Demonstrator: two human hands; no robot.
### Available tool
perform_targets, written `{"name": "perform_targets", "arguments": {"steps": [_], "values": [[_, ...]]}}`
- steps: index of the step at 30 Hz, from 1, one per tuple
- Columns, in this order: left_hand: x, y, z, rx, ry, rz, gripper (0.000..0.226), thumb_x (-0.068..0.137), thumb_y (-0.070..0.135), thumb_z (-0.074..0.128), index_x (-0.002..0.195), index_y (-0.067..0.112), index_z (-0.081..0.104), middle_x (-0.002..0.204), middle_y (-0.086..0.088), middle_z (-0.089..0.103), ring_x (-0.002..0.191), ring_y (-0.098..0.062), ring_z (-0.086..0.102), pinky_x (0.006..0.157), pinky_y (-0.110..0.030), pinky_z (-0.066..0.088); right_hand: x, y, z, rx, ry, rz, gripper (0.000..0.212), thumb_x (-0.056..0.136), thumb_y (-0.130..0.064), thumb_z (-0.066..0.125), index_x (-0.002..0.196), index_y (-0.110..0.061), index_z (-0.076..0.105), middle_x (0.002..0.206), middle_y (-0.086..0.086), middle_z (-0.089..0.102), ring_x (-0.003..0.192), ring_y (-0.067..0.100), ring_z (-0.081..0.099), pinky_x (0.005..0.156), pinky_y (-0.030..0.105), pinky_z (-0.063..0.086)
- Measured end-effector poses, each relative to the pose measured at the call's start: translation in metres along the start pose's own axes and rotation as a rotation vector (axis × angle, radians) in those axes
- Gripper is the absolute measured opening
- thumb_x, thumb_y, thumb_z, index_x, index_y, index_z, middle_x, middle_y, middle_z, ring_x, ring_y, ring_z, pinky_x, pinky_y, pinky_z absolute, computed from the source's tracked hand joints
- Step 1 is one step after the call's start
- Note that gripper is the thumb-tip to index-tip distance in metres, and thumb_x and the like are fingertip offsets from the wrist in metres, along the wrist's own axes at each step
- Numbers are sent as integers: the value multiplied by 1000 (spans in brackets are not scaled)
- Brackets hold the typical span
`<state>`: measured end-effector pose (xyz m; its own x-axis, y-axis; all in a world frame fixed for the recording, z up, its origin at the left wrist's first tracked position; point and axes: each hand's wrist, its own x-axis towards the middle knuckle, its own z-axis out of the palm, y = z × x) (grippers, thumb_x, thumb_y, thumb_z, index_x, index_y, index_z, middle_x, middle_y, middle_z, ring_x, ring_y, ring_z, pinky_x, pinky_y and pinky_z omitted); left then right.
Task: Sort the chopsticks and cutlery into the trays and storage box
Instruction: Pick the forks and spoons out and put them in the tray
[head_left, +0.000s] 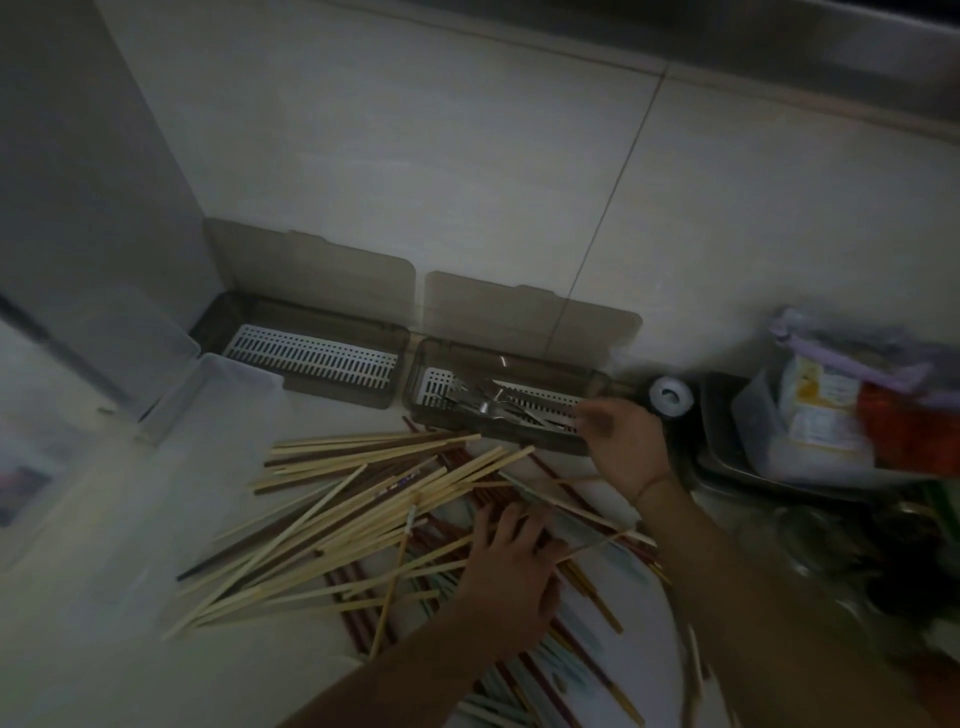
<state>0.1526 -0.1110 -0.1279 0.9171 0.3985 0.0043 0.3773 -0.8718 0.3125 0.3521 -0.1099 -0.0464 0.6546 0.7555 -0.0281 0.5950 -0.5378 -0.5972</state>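
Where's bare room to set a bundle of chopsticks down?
The left tray holds nothing on its white grid. Bare counter lies left of the chopstick pile. The right tray holds cutlery; the pile's middle is crowded.

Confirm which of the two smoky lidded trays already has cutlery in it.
The right-hand tray, next to the right hand: metal forks lie on its white slotted insert. The left-hand tray shows only its bare insert.
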Motion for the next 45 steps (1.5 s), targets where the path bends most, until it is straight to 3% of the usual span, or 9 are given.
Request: {"name": "perform_targets", "arguments": {"steps": [2, 6, 11, 15, 19, 23, 29, 38, 45], "values": [[0, 2, 0, 13, 20, 9, 43, 83, 50, 45, 121, 31, 54, 137, -4, 44, 123, -35, 42, 98, -67, 40, -30, 9, -17, 106, 144, -3, 12, 86, -11, 66, 96, -15, 73, 97, 2, 70, 85, 9, 60, 78, 2, 39], [3, 12, -1, 29, 65, 99, 50, 82, 46, 46, 128, 28, 50, 135, -4, 46, 120, -33, 42, 98, -62, 43, -118, 51, -34, -58, 133, 150, 8, 89, -23, 64, 91, -26, 71, 74, -1, 69, 69, 16, 65, 60, 26, 49], [13, 44, 3, 21, 54, 337, 33, 84, 39, 57, 114, 25, 59, 133, -2, 51, 123, -29, 37, 94, -56, 44, -191, 88, -21, -343, -140, 405, 24, 89, -46, 52, 108, -42, 65, 89, 5, 72, 85, 25, 67, 65, 30, 48], [14, 63, 9, 87, -39, 448, 29, 78, 39, 63, 104, 27, 64, 124, 2, 53, 118, -27, 41, 94, -53, 45, -210, 92, -15, -403, -109, 462, 34, 92, -53, 41, 123, -49, 54, 103, 0, 71, 93, 19, 67, 70, 26, 46], [11, 69, 7, 95, -182, 412, 39, 89, 38, 55, 123, 20, 59, 142, -6, 44, 132, -34, 32, 105, -69, 26, -215, 95, -19, -441, -15, 446, 38, 92, -51, 40, 129, -50, 49, 102, -1, 70, 91, 18, 67, 69, 24, 48], [9, 76, -1, 66, -293, 336, 44, 95, 36, 47, 135, 18, 50, 152, -5, 31, 141, -30, 17, 112, -65, 6, -208, 93, -18, -539, -25, 488, 34, 95, -50, 34, 120, -43, 56, 100, -5, 70, 91, 13, 67, 66, 22, 46], [11, 82, -10, 17, -355, 240, 46, 93, 31, 49, 138, 19, 52, 159, 1, 27, 145, -25, 16, 115, -58, 1, -202, 98, -11, -491, -70, 504, 30, 94, -49, 39, 106, -36, 63, 98, -6, 70, 91, 13, 68, 66, 23, 44], [13, 85, -24, 60, -490, 242, 62, 95, 30, 53, 151, 16, 30, 162, 0, 15, 148, -24, 7, 113, -62, -5, -215, 89, 0, -379, -219, 458, 35, 86, -51, 44, 98, -24, 63, 101, -4, 69, 95, 14, 66, 72, 23, 47], [10, 92, -17, 101, -418, 254, 72, 92, 27, 57, 154, 17, 21, 159, -6, 20, 146, -29, 14, 114, -59, -4, -244, 89, 8, -267, -94, 328, 43, 81, -65, 36, 109, -35, 48, 95, -3, 67, 86, 14, 68, 60, 27, 43]]}}
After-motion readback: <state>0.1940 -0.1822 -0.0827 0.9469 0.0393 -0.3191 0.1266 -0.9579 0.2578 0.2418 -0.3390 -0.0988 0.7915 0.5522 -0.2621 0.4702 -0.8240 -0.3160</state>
